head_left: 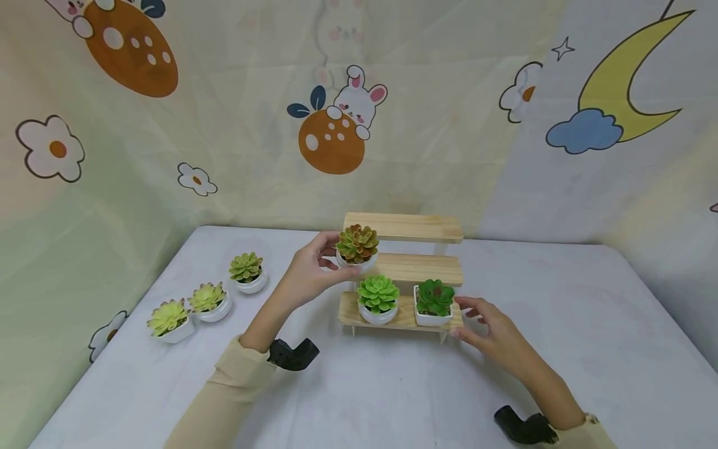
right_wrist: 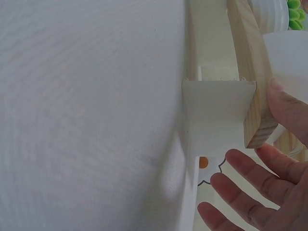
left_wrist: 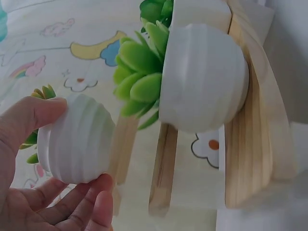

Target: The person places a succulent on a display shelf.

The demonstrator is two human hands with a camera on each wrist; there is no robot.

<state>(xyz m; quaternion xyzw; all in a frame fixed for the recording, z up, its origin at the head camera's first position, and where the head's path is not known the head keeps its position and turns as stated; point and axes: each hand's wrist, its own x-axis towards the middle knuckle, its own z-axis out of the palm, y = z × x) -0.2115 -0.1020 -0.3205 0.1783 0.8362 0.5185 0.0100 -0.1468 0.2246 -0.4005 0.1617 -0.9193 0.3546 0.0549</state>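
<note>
My left hand [head_left: 311, 274] grips the white ribbed pot of a reddish-green succulent [head_left: 357, 244] between thumb and fingers. The pot is held up in front of the middle tier of a wooden three-tier plant stand [head_left: 423, 269]. On the bottom tier stand a bright green succulent [head_left: 378, 294] in a round white pot and a dark green succulent [head_left: 434, 298] in a square white pot. My right hand [head_left: 487, 328] holds the right end of that bottom board [right_wrist: 260, 115] between thumb and index finger, its other fingers spread.
Several potted succulents stand on the white-covered table at left: one farther back [head_left: 247, 268], one in the middle [head_left: 209, 298] and one nearest [head_left: 168, 317]. A patterned cloth backdrop [head_left: 426, 143] rises behind the table.
</note>
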